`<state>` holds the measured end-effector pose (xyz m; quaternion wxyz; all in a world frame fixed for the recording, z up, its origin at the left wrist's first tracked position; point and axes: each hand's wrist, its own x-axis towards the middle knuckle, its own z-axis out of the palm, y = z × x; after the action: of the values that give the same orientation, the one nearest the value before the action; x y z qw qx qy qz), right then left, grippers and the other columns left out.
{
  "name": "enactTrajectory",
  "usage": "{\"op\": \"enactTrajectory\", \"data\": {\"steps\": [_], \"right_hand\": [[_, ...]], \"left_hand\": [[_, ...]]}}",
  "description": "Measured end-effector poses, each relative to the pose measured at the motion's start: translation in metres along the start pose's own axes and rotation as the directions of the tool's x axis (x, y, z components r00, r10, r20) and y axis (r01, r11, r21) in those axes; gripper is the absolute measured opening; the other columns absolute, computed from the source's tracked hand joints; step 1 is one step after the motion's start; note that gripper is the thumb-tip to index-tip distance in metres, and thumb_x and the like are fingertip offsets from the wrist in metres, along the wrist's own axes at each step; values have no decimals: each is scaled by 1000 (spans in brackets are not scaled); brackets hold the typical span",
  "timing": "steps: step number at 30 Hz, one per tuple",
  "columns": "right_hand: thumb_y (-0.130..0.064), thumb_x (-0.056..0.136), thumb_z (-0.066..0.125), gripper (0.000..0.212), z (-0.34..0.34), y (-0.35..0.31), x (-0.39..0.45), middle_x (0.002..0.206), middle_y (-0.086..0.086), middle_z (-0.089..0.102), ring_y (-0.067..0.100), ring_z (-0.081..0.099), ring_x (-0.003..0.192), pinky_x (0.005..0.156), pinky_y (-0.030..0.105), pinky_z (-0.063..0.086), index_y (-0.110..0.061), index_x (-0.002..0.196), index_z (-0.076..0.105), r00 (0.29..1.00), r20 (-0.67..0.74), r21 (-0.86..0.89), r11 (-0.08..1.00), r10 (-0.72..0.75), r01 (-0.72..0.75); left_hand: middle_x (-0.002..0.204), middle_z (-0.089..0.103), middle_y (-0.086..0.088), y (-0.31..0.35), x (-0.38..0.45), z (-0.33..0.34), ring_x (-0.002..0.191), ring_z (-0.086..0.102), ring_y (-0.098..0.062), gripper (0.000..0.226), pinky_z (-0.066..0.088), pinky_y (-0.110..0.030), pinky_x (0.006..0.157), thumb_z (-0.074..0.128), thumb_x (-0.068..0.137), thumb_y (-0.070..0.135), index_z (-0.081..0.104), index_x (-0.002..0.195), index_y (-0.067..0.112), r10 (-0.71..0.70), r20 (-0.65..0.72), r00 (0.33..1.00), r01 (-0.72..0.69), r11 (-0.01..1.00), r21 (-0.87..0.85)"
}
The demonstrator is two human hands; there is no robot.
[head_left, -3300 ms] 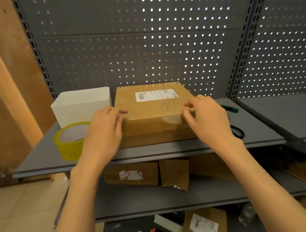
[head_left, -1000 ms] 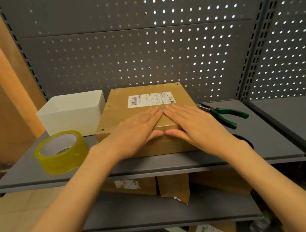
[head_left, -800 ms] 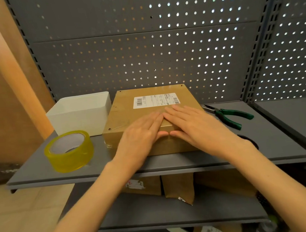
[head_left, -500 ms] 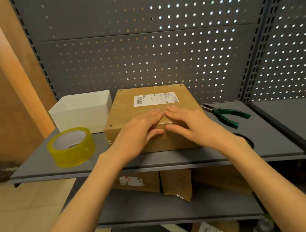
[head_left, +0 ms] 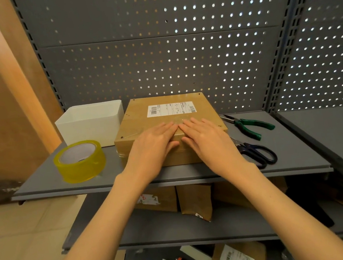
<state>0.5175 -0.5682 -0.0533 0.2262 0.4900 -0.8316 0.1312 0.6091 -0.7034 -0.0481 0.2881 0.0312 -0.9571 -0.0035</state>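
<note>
A flat brown cardboard box [head_left: 143,120] with a white shipping label [head_left: 171,109] lies on the grey shelf [head_left: 43,184]. My left hand [head_left: 152,145] lies flat on the near part of the box top, fingers straight. My right hand [head_left: 207,139] lies flat beside it, fingertips almost meeting the left ones over the middle seam, where a strip of clear tape glints. Both thumbs hang over the box's front edge.
A yellow tape roll [head_left: 80,161] stands at front left, a white open bin [head_left: 92,124] behind it. Green-handled pliers [head_left: 250,124] and dark scissors [head_left: 258,155] lie right of the box. Brown parcels [head_left: 195,201] fill the lower shelf; a perforated grey back panel [head_left: 158,66] rises behind.
My hands came from the box's two sides to its middle and pressed flat there. Over the last second they have slid slightly toward me along the top.
</note>
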Motion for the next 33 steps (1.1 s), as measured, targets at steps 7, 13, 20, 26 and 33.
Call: {"op": "enactTrajectory", "data": {"steps": [7, 13, 20, 26, 33], "right_hand": [[-38, 92, 32, 54, -20, 7, -22, 120, 13, 64, 26, 59, 115, 99, 43, 42, -2, 123, 58, 991, -111, -77, 993, 80, -89], [-25, 93, 54, 35, -33, 8, -13, 116, 11, 65, 26, 61, 109, 94, 37, 45, -4, 121, 59, 988, -151, 14, 1000, 14, -12], [-23, 93, 53, 26, -26, -34, 16, 102, 9, 66, 25, 61, 93, 80, 36, 48, -6, 112, 62, 984, -157, 79, 992, -86, 99], [-23, 95, 48, 23, -14, -89, 42, 102, 8, 64, 24, 58, 94, 82, 36, 44, -9, 108, 62, 977, -157, 112, 980, -145, 164], [-25, 97, 43, 27, 2, -137, 70, 105, 7, 61, 24, 55, 95, 81, 35, 42, -10, 113, 58, 986, -102, 86, 986, -134, 143]], "left_hand": [[83, 73, -4, 6, -12, -21, 72, 66, -24, 20, 50, -32, 67, 66, 83, 30, 72, 94, 14, 2, -121, 993, 22, 980, 198], [79, 72, -9, -16, -29, -41, 69, 64, -30, 15, 47, -33, 61, 64, 87, 22, 72, 93, 10, -159, -215, 964, 206, 954, 217], [69, 68, -8, -44, -71, -69, 61, 62, -31, 15, 43, -30, 50, 69, 81, 24, 70, 79, 10, -348, -224, 910, 404, 866, 296], [73, 65, -5, -73, -109, -83, 66, 61, -30, 11, 37, -27, 53, 69, 79, 24, 68, 79, 13, -420, -227, 879, 474, 825, 308], [88, 65, -4, -123, -123, -86, 81, 59, -27, 22, 38, -30, 60, 62, 82, 31, 66, 96, 15, -403, -127, 906, 422, 877, 231]]}}
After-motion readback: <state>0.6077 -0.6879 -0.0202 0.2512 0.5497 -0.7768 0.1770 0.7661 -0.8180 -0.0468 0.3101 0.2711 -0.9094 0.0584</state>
